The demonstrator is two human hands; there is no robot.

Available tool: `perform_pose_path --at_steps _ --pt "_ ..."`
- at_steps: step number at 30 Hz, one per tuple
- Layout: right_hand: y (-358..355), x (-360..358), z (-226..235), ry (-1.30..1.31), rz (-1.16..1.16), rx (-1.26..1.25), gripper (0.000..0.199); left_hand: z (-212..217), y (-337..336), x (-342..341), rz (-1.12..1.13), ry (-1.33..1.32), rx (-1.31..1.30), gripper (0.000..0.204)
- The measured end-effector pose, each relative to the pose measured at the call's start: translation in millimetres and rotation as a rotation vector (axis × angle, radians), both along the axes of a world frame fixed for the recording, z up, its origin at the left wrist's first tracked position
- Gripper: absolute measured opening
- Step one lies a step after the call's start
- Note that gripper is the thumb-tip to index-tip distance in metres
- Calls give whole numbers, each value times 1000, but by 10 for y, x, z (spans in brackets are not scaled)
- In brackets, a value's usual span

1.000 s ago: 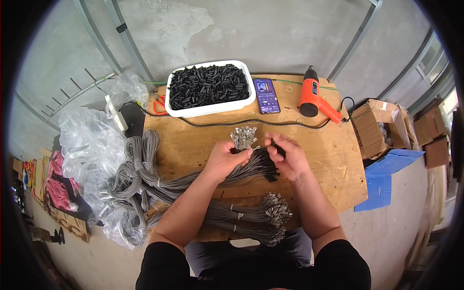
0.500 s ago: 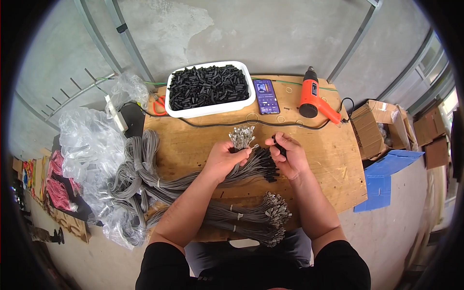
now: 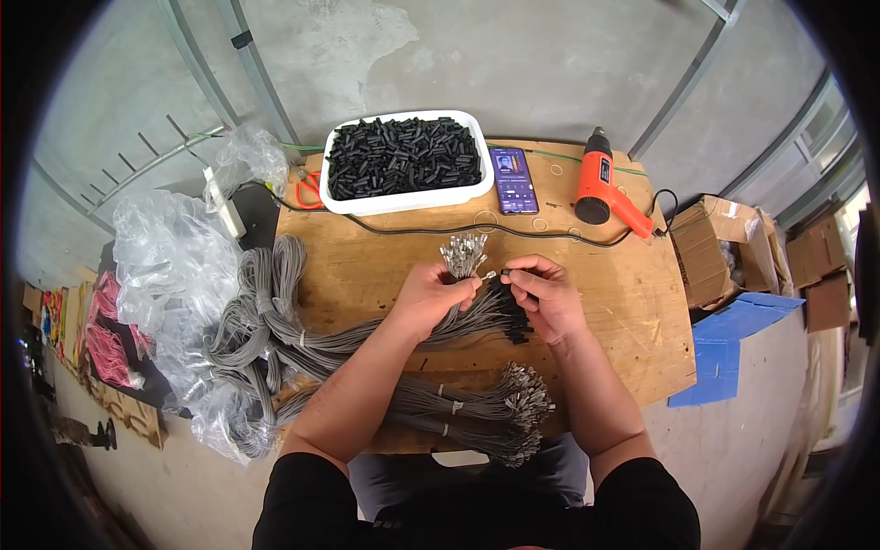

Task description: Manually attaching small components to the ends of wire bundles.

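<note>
My left hand (image 3: 429, 298) is closed around a bunch of grey cables, whose silvery metal terminals (image 3: 464, 253) fan out above the fist. One terminal (image 3: 489, 276) sticks out to the right from the thumb and forefinger. In a pinch, my right hand (image 3: 553, 301) holds a small black sleeve (image 3: 505, 276) right by that terminal; I cannot tell whether they touch. Below and between the hands lie grey cables ending in black sleeves (image 3: 517, 323). Nearer to me, tied cable bundles with bare metal terminals (image 3: 524, 403) rest on the wooden table (image 3: 632, 321).
A white tub (image 3: 412, 204) heaped with black sleeves stands at the back, beside a phone (image 3: 516, 183). To its right lies an orange heat gun (image 3: 605, 188), its black cord crossing the table. Clear plastic bags (image 3: 170, 275) and coiled cables fill the left side. Cardboard boxes (image 3: 724, 247) stand right.
My right hand has moved slightly left, bringing the black sleeve up to the terminal sticking out from my left hand. The left hand keeps its hold on the cables.
</note>
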State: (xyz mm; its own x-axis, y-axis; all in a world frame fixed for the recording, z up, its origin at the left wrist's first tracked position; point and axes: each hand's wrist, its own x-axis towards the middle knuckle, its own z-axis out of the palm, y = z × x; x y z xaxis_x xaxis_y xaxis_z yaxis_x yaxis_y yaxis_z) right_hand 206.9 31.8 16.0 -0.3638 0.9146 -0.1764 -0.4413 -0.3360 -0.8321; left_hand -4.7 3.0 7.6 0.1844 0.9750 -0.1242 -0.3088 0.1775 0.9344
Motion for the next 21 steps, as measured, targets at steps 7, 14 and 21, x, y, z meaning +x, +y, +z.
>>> perform_pose_path --at_steps 7,14,21 --pt "-71 -62 39 -125 -10 83 15 21 -11 2 10 18 -3 7" --pt "-89 -82 50 -161 -45 131 16 30 -17 19 -6 34 12 6" --pt "-85 -65 -21 -148 -75 195 14 26 -17 26 -19 65 22 9"
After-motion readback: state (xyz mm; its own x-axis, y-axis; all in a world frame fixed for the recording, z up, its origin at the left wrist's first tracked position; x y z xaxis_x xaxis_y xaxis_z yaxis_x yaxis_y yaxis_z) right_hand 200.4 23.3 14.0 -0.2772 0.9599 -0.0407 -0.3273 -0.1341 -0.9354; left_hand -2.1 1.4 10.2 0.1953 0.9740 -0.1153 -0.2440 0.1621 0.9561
